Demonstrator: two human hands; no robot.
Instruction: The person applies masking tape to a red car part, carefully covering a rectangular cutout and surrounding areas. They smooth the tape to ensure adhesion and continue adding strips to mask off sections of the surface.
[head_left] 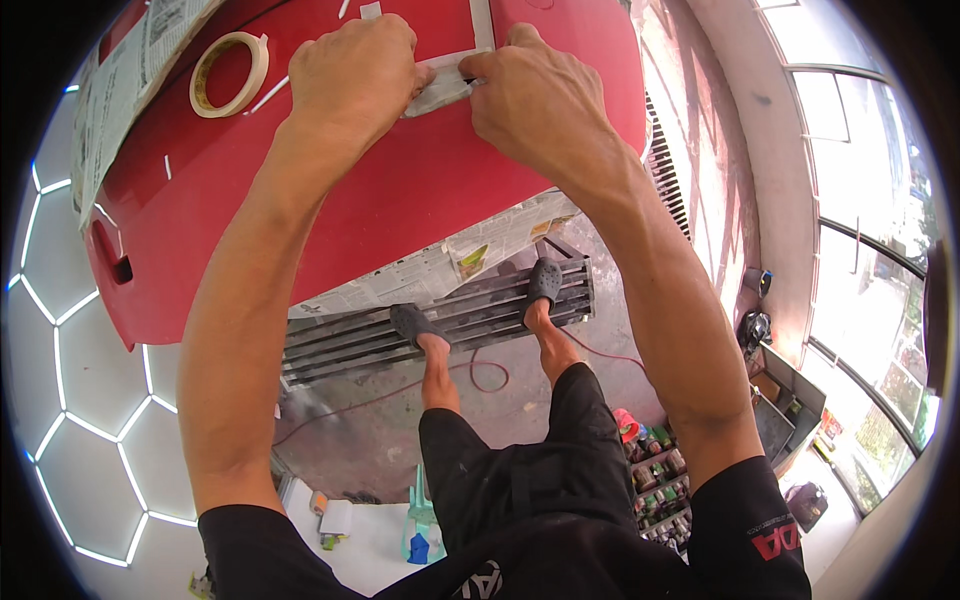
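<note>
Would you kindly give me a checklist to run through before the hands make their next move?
1. Left hand at the pale strip: ok, fingers at its left end.
2. Right hand at the strip: ok, fingers at its right end.
3. Strip flat along its whole length: cannot tell, the fingers hide its ends.
4. Tape roll clear of both hands: ok, lying on the red panel beyond the left forearm.
5. Footing: ok, both dark shoes on the slatted bench.

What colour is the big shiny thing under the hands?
The big panel is bright red, best seen in the head view.
</note>
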